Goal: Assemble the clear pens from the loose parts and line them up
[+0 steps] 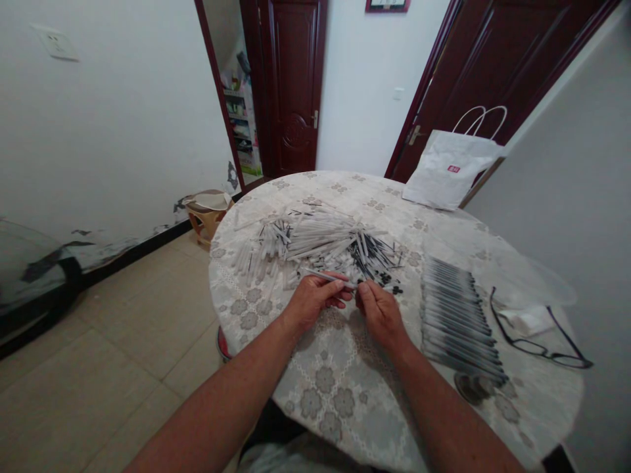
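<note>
A slim pale pen (323,274) lies across the fingers of my left hand (315,299), which is closed round it. At the pen's right end my right hand (379,309) pinches it between thumb and fingers; its very tip is hidden there. Just beyond both hands is a loose heap of white pen barrels (320,236). Dark thin refills (372,253) stick out on the heap's right side, with small black pen parts (387,279) in front of them. To the right of my right hand, several grey-and-black pens (456,315) lie side by side in a row.
A patterned cloth covers the round table (325,394). Eyeglasses (537,348) rest beside a folded white tissue (527,320) at the right. A clear plastic bag (532,272) lies behind them. A round dark object (470,387) is near my right forearm. A white paper bag (451,171) stands at the back right.
</note>
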Available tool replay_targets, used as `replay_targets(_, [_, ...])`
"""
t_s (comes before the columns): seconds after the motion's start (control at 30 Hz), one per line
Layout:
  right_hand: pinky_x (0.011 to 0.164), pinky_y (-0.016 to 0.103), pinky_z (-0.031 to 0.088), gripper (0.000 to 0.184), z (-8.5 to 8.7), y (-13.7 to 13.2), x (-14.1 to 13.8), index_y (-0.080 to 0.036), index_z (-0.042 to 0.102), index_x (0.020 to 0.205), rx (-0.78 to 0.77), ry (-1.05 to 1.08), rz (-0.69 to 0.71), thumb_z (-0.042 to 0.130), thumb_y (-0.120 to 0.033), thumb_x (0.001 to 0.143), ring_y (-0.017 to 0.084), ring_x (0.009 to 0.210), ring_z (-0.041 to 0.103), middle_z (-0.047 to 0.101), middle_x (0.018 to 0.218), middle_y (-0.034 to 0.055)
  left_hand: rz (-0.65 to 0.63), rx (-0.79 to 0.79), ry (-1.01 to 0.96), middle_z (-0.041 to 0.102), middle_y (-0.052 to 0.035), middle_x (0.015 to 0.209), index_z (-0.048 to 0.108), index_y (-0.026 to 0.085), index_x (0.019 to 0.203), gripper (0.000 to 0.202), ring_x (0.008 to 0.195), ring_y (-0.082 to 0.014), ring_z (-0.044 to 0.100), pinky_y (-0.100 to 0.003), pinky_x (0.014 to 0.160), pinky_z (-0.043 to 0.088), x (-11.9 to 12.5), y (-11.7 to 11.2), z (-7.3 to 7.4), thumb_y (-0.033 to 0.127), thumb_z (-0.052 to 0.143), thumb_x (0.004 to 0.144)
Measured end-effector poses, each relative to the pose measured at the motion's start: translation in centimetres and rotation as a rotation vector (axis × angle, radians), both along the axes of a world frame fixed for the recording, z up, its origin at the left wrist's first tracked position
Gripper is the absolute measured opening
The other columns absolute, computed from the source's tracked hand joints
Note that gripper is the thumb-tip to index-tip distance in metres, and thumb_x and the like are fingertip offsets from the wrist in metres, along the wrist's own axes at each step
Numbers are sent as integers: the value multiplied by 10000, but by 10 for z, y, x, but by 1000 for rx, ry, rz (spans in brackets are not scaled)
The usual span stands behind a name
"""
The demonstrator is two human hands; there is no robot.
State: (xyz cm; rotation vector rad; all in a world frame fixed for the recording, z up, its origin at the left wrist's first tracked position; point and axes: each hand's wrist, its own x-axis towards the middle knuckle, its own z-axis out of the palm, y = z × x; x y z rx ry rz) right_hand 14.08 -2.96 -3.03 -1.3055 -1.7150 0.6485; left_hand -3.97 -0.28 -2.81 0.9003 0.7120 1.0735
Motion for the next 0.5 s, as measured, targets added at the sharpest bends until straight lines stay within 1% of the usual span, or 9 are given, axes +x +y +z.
replay_targets(0.03, [618,292,370,393,0,0,0,-228,542,770,8,25,-3,378,-440,1057,158,636,516,546,678,-17,4,3,-1,782,-122,866,743,111,1037,381,733,-191,732,-287,634,581,0,0,0,364,838,769])
replay_targets(0.13, [674,287,413,224,2,-1,1,-221,595,988,57,69,-22,486,-415,1014,168,727,566,617,810,-3,18,4,-4,781,-116,858,744,113,1025,394,726,-190,729,-288,634,578,0,0,1,380,845,754])
replay_targets(0.2, [676,285,415,194,5,-2,0,-219,589,1032,66,46,-32,524,-397,992,168,731,561,622,828,-3,25,-1,-2,779,-114,849,744,112,1016,399,720,-189,726,-286,631,576,1,0,2,383,852,744])
replay_targets(0.27, [653,284,397,207,5,-2,-1,-222,584,962,44,2,-29,488,-398,1011,166,703,543,599,780,-9,23,-2,6,776,-113,842,743,110,1015,402,716,-187,724,-286,630,577,1,0,3,383,854,740])
replay_targets(0.4, [606,286,355,363,3,-1,-2,-234,503,764,3,-18,-28,390,-424,1052,156,632,492,521,672,-26,1,7,27,777,-121,857,745,111,1022,404,723,-191,727,-285,627,576,1,-1,3,391,848,750])
replay_targets(0.43, [599,287,352,383,3,-1,-3,-235,488,743,2,-3,-33,381,-430,1055,155,618,481,509,659,-28,0,9,25,779,-123,872,746,113,1021,400,722,-190,727,-284,624,576,1,-1,3,391,846,752])
replay_targets(0.5, [600,285,363,363,4,-1,-2,-234,519,784,12,34,-35,385,-439,1052,157,624,493,529,674,-26,7,15,14,782,-128,909,748,118,1016,383,720,-185,725,-280,618,575,1,-1,2,388,840,759])
